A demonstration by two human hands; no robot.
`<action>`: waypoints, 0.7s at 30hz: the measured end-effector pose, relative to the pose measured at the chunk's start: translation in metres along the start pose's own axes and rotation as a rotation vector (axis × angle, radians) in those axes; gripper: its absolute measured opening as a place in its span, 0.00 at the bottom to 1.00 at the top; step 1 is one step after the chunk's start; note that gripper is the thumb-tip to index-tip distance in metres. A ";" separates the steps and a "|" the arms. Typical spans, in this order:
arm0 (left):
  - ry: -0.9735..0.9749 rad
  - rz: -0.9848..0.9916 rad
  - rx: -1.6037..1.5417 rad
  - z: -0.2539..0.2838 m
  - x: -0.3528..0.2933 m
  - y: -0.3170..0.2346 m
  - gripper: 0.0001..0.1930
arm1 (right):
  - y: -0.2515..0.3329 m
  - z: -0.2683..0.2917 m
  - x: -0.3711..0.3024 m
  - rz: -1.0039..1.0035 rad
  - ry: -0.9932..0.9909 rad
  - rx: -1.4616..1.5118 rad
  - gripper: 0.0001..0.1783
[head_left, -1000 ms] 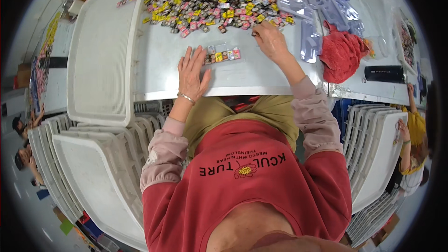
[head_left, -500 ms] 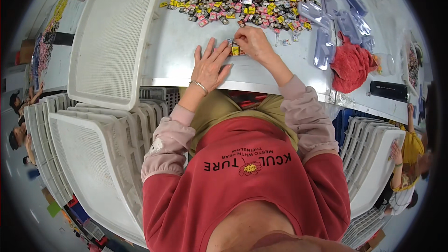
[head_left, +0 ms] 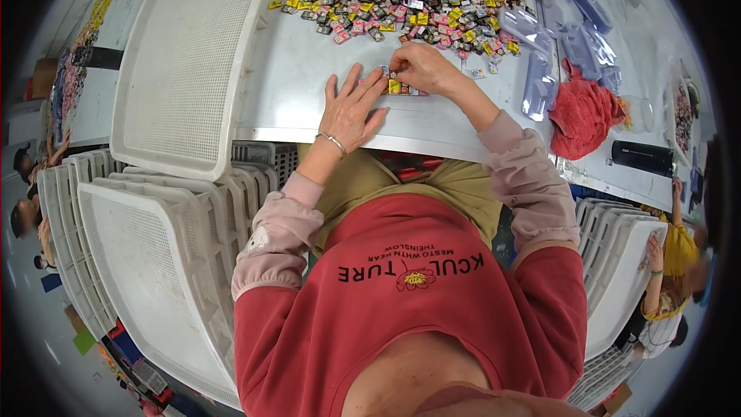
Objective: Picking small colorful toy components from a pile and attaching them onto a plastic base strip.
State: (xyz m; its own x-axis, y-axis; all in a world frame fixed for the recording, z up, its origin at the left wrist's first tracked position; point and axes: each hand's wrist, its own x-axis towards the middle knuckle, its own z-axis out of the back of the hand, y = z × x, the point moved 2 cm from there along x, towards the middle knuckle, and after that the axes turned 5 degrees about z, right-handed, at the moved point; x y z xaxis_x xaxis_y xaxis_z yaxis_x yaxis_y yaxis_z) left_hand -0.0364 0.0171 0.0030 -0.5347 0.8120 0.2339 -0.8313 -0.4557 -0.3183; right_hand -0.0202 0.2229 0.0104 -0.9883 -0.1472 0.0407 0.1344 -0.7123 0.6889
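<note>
A short block of small coloured rectangular pieces (head_left: 395,87), yellow, dark and pink among them, lies near the front of the metal table. My left hand (head_left: 351,112), a bracelet at its wrist, rests flat with its fingers spread; the fingertips touch the block's left end. From the right, my right hand (head_left: 426,69) reaches over the block's far side with thumb and forefinger pinched together. What that pinch holds is too small to make out. Beyond both hands spreads a big heap of similar little pieces (head_left: 401,0) in black, yellow, pink and white.
A white mesh tray (head_left: 174,69) lies at the left, with a few pieces at its far end. Lilac plastic trays (head_left: 538,85), a red cloth (head_left: 584,120) and a black cylinder (head_left: 642,154) are on the right. Stacked white trays (head_left: 147,255) stand below the table. Other people work at both sides.
My right hand keeps its pinch at the block and has shifted very slightly, while its forearm has swung a little right. The left hand remains flat beside the pieces.
</note>
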 end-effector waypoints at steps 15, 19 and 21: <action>0.044 0.023 0.018 0.002 -0.001 -0.001 0.28 | 0.003 -0.010 -0.004 -0.085 -0.225 0.049 0.07; 0.049 0.030 0.001 0.000 -0.002 0.001 0.28 | 0.003 -0.004 -0.006 -0.300 -0.202 0.312 0.08; 0.001 0.025 -0.059 0.001 -0.002 0.002 0.29 | 0.001 -0.003 -0.008 -0.453 -0.178 0.545 0.08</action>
State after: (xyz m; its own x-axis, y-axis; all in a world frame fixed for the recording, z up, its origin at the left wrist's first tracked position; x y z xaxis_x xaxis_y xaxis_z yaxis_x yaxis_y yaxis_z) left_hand -0.0367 0.0142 0.0032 -0.5552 0.8009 0.2244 -0.8072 -0.4538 -0.3774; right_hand -0.0120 0.2206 0.0086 -0.9415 0.2277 -0.2484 -0.2994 -0.2272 0.9267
